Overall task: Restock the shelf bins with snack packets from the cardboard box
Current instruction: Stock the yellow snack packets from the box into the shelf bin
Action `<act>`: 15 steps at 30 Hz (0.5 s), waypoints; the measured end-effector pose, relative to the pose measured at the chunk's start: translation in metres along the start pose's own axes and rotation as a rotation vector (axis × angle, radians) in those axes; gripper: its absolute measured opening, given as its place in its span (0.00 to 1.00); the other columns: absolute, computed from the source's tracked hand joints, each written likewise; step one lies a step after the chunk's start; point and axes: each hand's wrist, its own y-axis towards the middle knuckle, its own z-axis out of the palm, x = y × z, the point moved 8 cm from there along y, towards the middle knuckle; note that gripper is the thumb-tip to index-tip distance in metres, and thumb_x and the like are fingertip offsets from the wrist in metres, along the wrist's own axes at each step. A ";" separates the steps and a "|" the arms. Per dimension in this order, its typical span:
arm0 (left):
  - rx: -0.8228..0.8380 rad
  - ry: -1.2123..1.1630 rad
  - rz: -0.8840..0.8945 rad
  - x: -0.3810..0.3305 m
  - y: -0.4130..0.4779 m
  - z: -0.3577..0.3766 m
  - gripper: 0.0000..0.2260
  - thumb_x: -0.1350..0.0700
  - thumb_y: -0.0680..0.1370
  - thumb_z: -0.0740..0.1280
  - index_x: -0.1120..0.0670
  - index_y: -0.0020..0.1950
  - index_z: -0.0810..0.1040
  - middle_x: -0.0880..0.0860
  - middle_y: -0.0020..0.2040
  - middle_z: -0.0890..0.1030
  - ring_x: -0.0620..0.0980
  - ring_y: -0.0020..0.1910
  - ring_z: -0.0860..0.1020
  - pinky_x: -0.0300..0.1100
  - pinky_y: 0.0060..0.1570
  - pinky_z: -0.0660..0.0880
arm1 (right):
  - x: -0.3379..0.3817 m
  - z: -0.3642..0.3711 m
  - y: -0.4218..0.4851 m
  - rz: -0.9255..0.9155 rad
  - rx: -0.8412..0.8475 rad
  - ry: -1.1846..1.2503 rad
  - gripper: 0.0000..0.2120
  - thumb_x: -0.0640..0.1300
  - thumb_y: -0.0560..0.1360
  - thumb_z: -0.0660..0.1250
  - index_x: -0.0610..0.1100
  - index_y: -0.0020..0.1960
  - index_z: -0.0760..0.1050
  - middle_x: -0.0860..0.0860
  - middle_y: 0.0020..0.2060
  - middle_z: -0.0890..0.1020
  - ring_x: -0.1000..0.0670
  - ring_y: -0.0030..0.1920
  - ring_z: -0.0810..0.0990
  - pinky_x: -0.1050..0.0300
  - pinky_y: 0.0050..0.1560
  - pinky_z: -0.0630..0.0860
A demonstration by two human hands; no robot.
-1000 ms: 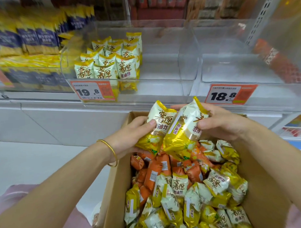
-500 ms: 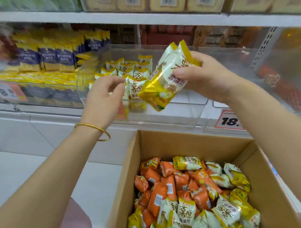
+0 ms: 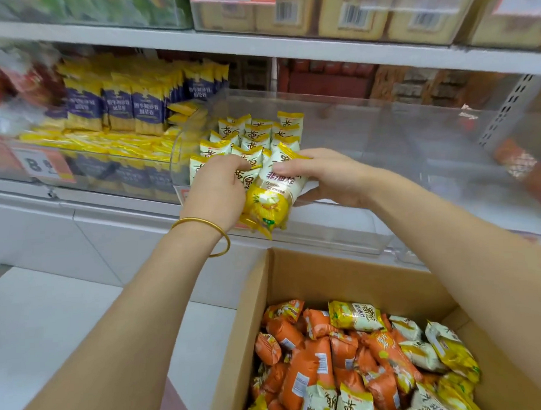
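Packet [image 3: 279, 186] pinched by right hand [image 3: 332, 179], left hand [image 3: 216, 191] curled over front row [image 3: 199, 167]: seat upright beside row in clear bin [image 3: 356, 228], label outward, then release.

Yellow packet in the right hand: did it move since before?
Yes. The yellow packet went up from over the cardboard box to the clear bin's front, against the standing packets, gripped by the right hand.

At the clear bin's [image 3: 340, 233] near left end, the right hand [image 3: 329, 178] grips a yellow-white snack packet [image 3: 276, 189]; the left hand [image 3: 216, 191] clasps a neighbouring packet [image 3: 247, 178]. The cardboard box [image 3: 251, 313] sits nearer.
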 end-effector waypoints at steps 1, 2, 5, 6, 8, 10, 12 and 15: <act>-0.004 -0.013 -0.010 0.001 0.001 -0.001 0.19 0.67 0.78 0.54 0.55 0.64 0.76 0.55 0.66 0.73 0.54 0.63 0.71 0.43 0.57 0.66 | -0.001 0.000 -0.001 -0.001 -0.004 0.021 0.11 0.49 0.70 0.71 0.48 0.51 0.79 0.53 0.47 0.84 0.54 0.50 0.81 0.50 0.56 0.79; -0.005 -0.034 -0.022 0.002 0.001 -0.001 0.18 0.66 0.78 0.55 0.55 0.63 0.76 0.54 0.65 0.74 0.54 0.62 0.72 0.43 0.57 0.67 | -0.002 0.000 -0.002 0.003 -0.002 0.038 0.14 0.50 0.69 0.72 0.48 0.53 0.79 0.53 0.48 0.84 0.53 0.51 0.81 0.50 0.56 0.79; -0.006 -0.119 -0.054 0.005 0.002 -0.001 0.16 0.65 0.79 0.56 0.54 0.62 0.77 0.54 0.63 0.76 0.54 0.60 0.73 0.42 0.56 0.69 | -0.006 -0.001 -0.004 0.035 0.036 0.061 0.22 0.53 0.65 0.74 0.49 0.56 0.78 0.51 0.52 0.83 0.52 0.54 0.80 0.50 0.58 0.77; -0.007 -0.137 -0.054 0.005 0.002 -0.001 0.16 0.64 0.79 0.57 0.55 0.61 0.78 0.53 0.63 0.76 0.53 0.61 0.73 0.41 0.57 0.69 | -0.007 -0.002 -0.004 0.042 0.042 0.067 0.22 0.52 0.65 0.74 0.49 0.57 0.78 0.50 0.54 0.83 0.51 0.54 0.80 0.49 0.60 0.77; -0.018 -0.153 -0.035 0.003 0.003 0.000 0.15 0.64 0.79 0.58 0.55 0.61 0.78 0.53 0.63 0.76 0.51 0.63 0.72 0.39 0.58 0.68 | -0.008 -0.004 -0.005 0.045 0.040 0.086 0.23 0.52 0.65 0.73 0.47 0.58 0.77 0.48 0.56 0.82 0.50 0.56 0.80 0.46 0.62 0.75; -0.039 -0.153 0.008 0.000 0.003 0.000 0.14 0.64 0.79 0.58 0.55 0.60 0.79 0.52 0.63 0.76 0.50 0.63 0.72 0.36 0.57 0.65 | -0.007 -0.008 -0.006 0.039 0.030 0.099 0.25 0.51 0.66 0.73 0.45 0.61 0.76 0.47 0.57 0.82 0.48 0.57 0.80 0.44 0.63 0.74; -0.059 -0.142 0.067 -0.005 0.002 -0.002 0.14 0.64 0.79 0.58 0.54 0.59 0.79 0.52 0.62 0.76 0.49 0.63 0.71 0.32 0.56 0.63 | -0.003 -0.017 -0.009 0.012 0.012 0.117 0.26 0.49 0.68 0.73 0.44 0.64 0.75 0.46 0.58 0.81 0.46 0.58 0.80 0.44 0.63 0.74; -0.106 -0.086 0.206 -0.016 -0.001 -0.003 0.14 0.65 0.78 0.59 0.56 0.57 0.81 0.53 0.61 0.77 0.51 0.64 0.71 0.34 0.61 0.60 | 0.010 -0.043 -0.018 -0.042 -0.093 0.155 0.23 0.46 0.67 0.73 0.42 0.60 0.77 0.45 0.55 0.83 0.45 0.54 0.81 0.46 0.60 0.76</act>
